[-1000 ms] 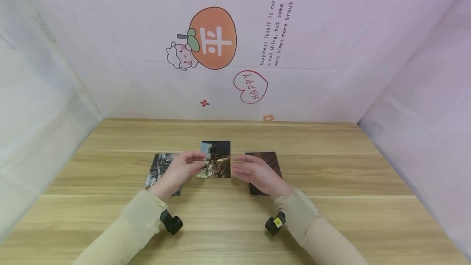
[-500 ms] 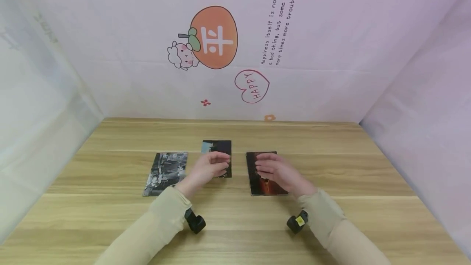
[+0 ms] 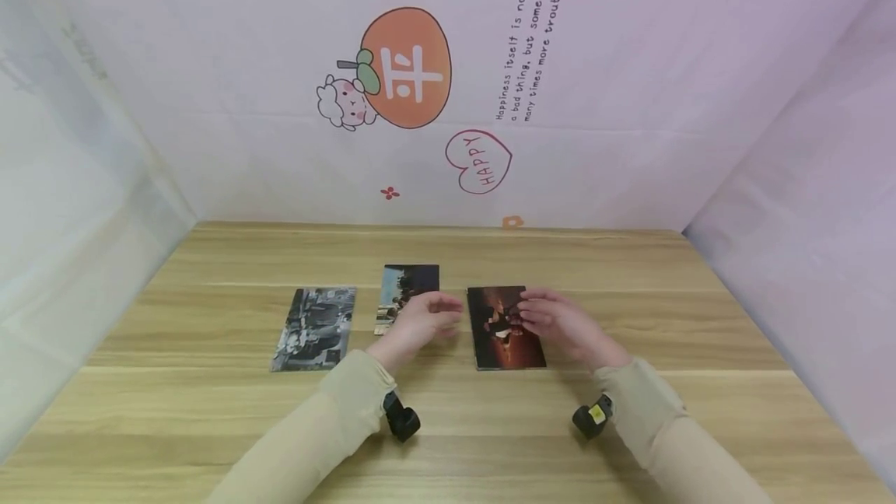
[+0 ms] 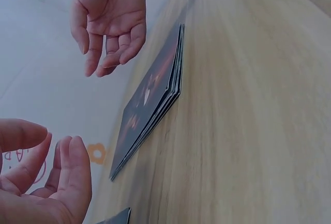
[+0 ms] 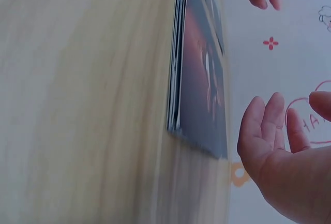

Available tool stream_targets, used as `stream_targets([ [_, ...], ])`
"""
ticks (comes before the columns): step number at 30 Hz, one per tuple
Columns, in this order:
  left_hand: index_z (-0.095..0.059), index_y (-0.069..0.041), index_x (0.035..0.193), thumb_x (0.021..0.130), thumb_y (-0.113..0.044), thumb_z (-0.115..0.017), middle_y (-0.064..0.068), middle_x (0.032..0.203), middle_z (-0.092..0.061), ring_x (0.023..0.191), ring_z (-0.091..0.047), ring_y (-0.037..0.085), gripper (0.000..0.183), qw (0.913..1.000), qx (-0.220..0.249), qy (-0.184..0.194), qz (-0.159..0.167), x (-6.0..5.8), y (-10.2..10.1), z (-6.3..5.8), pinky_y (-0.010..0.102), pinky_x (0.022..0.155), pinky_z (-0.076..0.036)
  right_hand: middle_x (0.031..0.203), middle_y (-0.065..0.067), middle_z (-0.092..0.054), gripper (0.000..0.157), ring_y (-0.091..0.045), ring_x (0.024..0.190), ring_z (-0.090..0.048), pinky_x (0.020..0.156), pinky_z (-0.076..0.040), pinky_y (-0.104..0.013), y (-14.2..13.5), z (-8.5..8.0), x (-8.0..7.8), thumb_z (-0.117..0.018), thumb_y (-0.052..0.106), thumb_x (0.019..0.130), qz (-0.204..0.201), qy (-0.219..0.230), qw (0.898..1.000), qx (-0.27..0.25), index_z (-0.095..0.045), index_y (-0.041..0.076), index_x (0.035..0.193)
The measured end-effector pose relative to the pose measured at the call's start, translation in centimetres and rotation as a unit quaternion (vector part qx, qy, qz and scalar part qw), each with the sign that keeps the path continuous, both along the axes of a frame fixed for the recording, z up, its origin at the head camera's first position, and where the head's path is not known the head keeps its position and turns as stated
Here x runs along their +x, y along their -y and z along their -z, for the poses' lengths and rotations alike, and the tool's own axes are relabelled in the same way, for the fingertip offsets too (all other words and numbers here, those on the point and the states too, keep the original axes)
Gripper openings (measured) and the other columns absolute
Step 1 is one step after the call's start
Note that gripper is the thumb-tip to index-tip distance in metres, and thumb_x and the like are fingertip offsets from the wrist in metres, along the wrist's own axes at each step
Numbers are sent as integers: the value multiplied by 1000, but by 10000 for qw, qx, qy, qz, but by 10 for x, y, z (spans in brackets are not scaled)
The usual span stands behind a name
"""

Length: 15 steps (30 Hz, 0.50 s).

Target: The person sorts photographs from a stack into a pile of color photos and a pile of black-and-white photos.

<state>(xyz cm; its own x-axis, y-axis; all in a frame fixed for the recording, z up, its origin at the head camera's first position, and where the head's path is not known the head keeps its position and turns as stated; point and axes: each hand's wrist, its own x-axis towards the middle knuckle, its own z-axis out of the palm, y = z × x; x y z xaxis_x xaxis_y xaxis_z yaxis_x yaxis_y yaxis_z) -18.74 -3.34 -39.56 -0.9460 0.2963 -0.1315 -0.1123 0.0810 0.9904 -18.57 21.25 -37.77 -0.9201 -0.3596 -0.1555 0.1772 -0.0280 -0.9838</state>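
A stack of photo cards [image 3: 498, 337], its top picture dark with reddish orange tones, lies on the table between my two hands. My left hand [image 3: 420, 323] hovers over the lower right part of a middle photo card [image 3: 411, 280], partly covering it. Above the stack's right edge is my right hand [image 3: 563, 327]. Both hands hold nothing, with fingers loosely bent. In the left wrist view the stack [image 4: 147, 105] shows several layered edges, and neither hand touches it. To the left lies a black-and-white photo card [image 3: 318, 329].
The cards lie on a wood-grain table [image 3: 448, 449]. A white printed cloth [image 3: 595, 84] hangs behind it, and more cloth closes off both sides. Each wrist wears a small black camera, one left [image 3: 402, 417] and one right [image 3: 590, 420].
Both hands have moved right. My left hand has gone from the black-and-white card across the middle card, and my right hand has shifted to the stack's right edge. The cards stay in place.
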Motion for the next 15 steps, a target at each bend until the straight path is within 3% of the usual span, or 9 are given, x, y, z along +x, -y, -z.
stream_targets([
  [4, -55, 7, 123, 92, -1, -55, 22, 124, -58, 110, -59, 35, 32, 10000, -65, 56, 28, -1, -5, 0, 36, 87, -56, 100, 7, -61, 41, -3, 96, -60, 95, -50, -23, -8, 1, -2, -39, 0, 97, 68, -1, 9997, 222, -28, -18, 132],
  [7, -55, 6, 124, 92, -1, -54, 22, 125, -57, 111, -59, 34, 33, 9999, -92, 76, 55, -2, -7, 1, 36, 88, -56, 116, -11, -60, 47, -9, 105, -59, 100, -48, -26, -13, 3, -5, -38, 3, 98, 98, 38, 9986, 520, -22, -19, 137],
  [10, -55, 6, 123, 92, 0, -54, 23, 125, -56, 111, -59, 32, 32, 9999, -59, 117, 32, -3, -11, 2, 36, 88, -56, 135, -32, -43, 48, -24, 121, -53, 105, -44, -30, -17, 5, -7, -35, 6, 100, 64, 41, 9970, 775, -20, -18, 139],
  [12, -55, 7, 123, 92, 1, -53, 24, 124, -57, 110, -59, 32, 31, 9999, -31, 108, 10, -3, -13, 3, 36, 88, -56, 143, -36, -29, 48, -35, 129, -43, 107, -41, -34, -18, 7, -9, -33, 6, 100, 33, 18, 9960, 889, -20, -18, 140],
  [15, -54, 9, 122, 92, 2, -52, 26, 122, -57, 109, -60, 32, 31, 9999, 36, 111, -16, -3, -15, 5, 37, 87, -56, 145, -37, -24, 48, -43, 135, -31, 110, -36, -38, -20, 8, -10, -31, 6, 100, 24, 35, 9958, 914, -19, -18, 140],
])
